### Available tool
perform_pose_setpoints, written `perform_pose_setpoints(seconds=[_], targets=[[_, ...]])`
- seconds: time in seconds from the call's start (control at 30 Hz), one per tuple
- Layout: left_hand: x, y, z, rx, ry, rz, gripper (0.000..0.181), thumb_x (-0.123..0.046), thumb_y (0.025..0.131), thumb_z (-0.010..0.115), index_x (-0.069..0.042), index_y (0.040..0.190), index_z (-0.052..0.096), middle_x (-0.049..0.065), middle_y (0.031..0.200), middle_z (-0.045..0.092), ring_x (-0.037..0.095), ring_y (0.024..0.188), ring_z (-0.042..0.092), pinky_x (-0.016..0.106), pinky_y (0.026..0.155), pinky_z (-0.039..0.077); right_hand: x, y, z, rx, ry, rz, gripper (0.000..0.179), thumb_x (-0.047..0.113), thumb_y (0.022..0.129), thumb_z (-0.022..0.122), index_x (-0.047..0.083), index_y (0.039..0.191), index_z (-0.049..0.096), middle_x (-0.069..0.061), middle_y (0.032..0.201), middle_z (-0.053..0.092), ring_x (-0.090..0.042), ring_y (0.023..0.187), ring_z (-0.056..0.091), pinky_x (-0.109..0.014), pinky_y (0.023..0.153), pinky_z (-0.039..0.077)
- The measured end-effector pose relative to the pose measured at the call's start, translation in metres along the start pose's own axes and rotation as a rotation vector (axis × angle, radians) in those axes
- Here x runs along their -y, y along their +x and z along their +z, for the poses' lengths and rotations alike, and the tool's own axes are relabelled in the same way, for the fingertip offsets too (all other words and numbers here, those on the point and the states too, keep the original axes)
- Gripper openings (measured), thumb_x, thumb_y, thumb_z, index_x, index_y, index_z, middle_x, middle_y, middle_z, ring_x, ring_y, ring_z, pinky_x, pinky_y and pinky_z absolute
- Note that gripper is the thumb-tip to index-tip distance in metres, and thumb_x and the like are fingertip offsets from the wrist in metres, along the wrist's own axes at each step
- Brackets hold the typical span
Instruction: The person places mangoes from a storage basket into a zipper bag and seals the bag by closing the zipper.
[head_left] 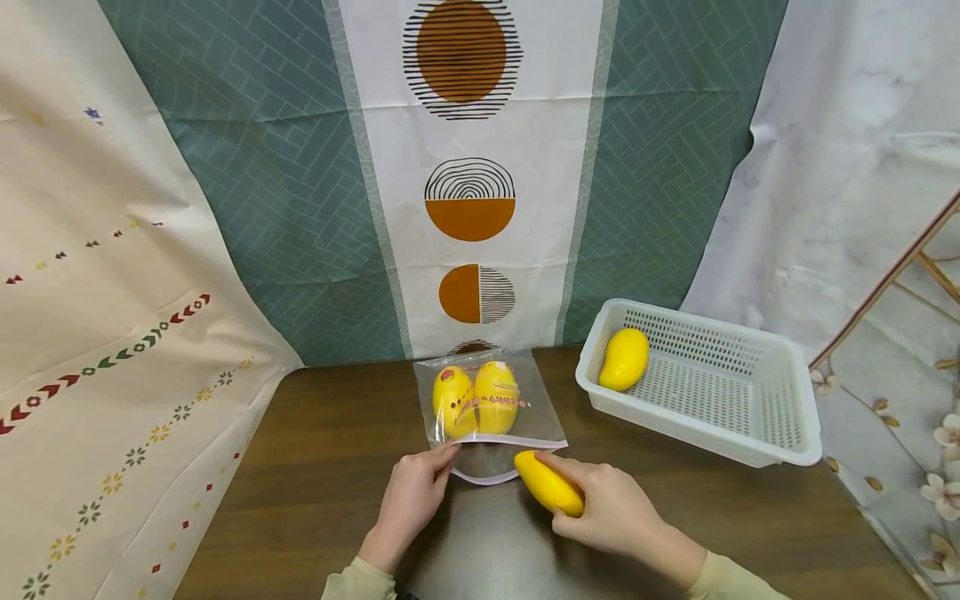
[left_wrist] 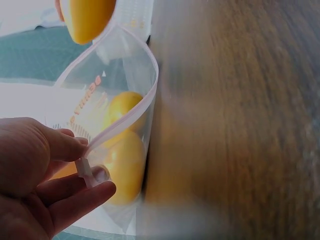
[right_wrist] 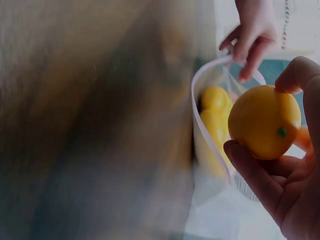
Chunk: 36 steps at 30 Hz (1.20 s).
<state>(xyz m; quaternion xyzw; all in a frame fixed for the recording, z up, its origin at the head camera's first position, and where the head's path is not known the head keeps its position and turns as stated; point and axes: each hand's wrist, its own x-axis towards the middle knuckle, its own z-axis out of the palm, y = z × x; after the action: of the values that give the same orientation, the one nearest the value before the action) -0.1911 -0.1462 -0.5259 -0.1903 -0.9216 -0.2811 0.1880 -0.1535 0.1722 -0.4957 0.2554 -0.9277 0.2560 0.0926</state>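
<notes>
A clear zip bag (head_left: 536, 408) with pink print and a pale pink zip edge lies on the table, its mouth spread wide toward the person. Two yellow mangoes (head_left: 497, 396) are inside it, side by side. My left hand (head_left: 411, 493) pinches the left corner of the bag's mouth between thumb and fingers (left_wrist: 95, 197). In my right hand (head_left: 611, 504) is another yellow mango (head_left: 550, 483), gripped by thumb and fingers just outside the right side of the opening. The right wrist view shows a small green spot on this mango's end (right_wrist: 265, 122).
A white perforated plastic basket (head_left: 697, 429) stands at the right on the brown wooden table (head_left: 300, 467). One yellow mango (head_left: 624, 359) lies at its left end. Patterned cloths (head_left: 300, 167) hang behind the table and along both sides.
</notes>
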Motion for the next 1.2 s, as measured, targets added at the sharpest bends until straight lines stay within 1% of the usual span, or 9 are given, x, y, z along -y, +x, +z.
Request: perform_pose_setpoints(seconds=[0.13,0.33,0.47,0.57,0.67,0.8,0.97,1.1,1.2], targets=[[0.000,0.000,0.000,0.000,0.005,0.005,0.036,0.002,0.088,0.085,-0.008,0.122,0.082,0.007,0.122,0.078,0.024,0.110,0.077,0.043,0.089,0.063,0.005,0.002,0.010,0.017,-0.025,-0.019,0.074,0.030,0.077,0.083,0.028,0.149,0.065,0.010,0.117,0.076,0.000,0.072,0.053,-0.023,0.061,0.047],[-0.001,0.000,0.000,0.000,0.008,0.005,0.035,0.002,0.089,0.085,-0.008,0.123,0.082,0.007,0.122,0.078,0.023,0.110,0.077,0.043,0.089,0.063,0.013,0.008,0.023,0.009,-0.089,-0.013,0.073,0.033,0.075,0.081,0.025,0.147,0.067,0.009,0.109,0.074,-0.002,0.070,0.052,-0.024,0.057,0.045],[-0.001,-0.001,0.000,-0.001,0.009,-0.002,0.036,0.003,0.088,0.085,-0.008,0.122,0.082,0.007,0.122,0.078,0.024,0.110,0.077,0.044,0.088,0.063,0.020,0.013,0.030,0.009,-0.117,-0.007,0.072,0.033,0.075,0.080,0.023,0.145,0.067,0.006,0.105,0.073,-0.005,0.066,0.050,-0.025,0.053,0.043],[-0.002,-0.001,0.000,0.002,0.009,-0.001,0.036,0.003,0.088,0.085,-0.008,0.123,0.082,0.007,0.122,0.078,0.025,0.110,0.077,0.044,0.088,0.063,0.026,0.017,0.037,-0.016,-0.157,-0.004,0.070,0.033,0.075,0.078,0.022,0.144,0.068,0.003,0.104,0.073,-0.007,0.066,0.052,-0.026,0.051,0.043],[-0.002,-0.001,0.000,0.006,0.012,0.000,0.037,0.003,0.088,0.085,-0.008,0.123,0.082,0.007,0.122,0.078,0.025,0.110,0.077,0.044,0.088,0.063,0.031,0.023,0.042,-0.035,-0.201,0.026,0.069,0.033,0.074,0.077,0.022,0.142,0.069,-0.001,0.098,0.070,-0.010,0.062,0.051,-0.028,0.047,0.041],[-0.002,-0.001,0.000,0.007,0.014,0.006,0.037,0.003,0.088,0.085,-0.008,0.123,0.082,0.006,0.122,0.078,0.024,0.109,0.077,0.043,0.088,0.064,0.034,0.030,0.049,-0.024,-0.244,0.082,0.070,0.034,0.074,0.077,0.019,0.142,0.069,-0.008,0.094,0.067,-0.013,0.058,0.046,-0.030,0.044,0.038],[-0.002,-0.002,0.001,0.005,0.007,0.015,0.036,0.003,0.088,0.085,-0.009,0.122,0.083,0.007,0.121,0.078,0.024,0.109,0.077,0.043,0.088,0.064,0.031,0.035,0.059,-0.035,-0.290,0.094,0.070,0.031,0.075,0.079,0.014,0.142,0.069,-0.021,0.102,0.070,-0.019,0.059,0.051,-0.036,0.043,0.043],[-0.002,-0.003,0.002,0.005,0.006,0.012,0.036,0.002,0.088,0.085,-0.009,0.122,0.082,0.007,0.122,0.078,0.024,0.110,0.077,0.044,0.088,0.063,0.028,0.038,0.066,-0.075,-0.334,0.068,0.067,0.030,0.077,0.081,0.010,0.139,0.069,-0.028,0.104,0.071,-0.024,0.056,0.057,-0.039,0.042,0.049],[-0.002,-0.003,0.002,0.007,0.004,0.011,0.036,0.002,0.088,0.085,-0.009,0.122,0.082,0.007,0.123,0.078,0.024,0.110,0.077,0.044,0.089,0.063,0.029,0.039,0.070,-0.110,-0.371,0.052,0.065,0.031,0.081,0.086,0.004,0.137,0.067,-0.031,0.108,0.069,-0.024,0.051,0.058,-0.039,0.041,0.051]])
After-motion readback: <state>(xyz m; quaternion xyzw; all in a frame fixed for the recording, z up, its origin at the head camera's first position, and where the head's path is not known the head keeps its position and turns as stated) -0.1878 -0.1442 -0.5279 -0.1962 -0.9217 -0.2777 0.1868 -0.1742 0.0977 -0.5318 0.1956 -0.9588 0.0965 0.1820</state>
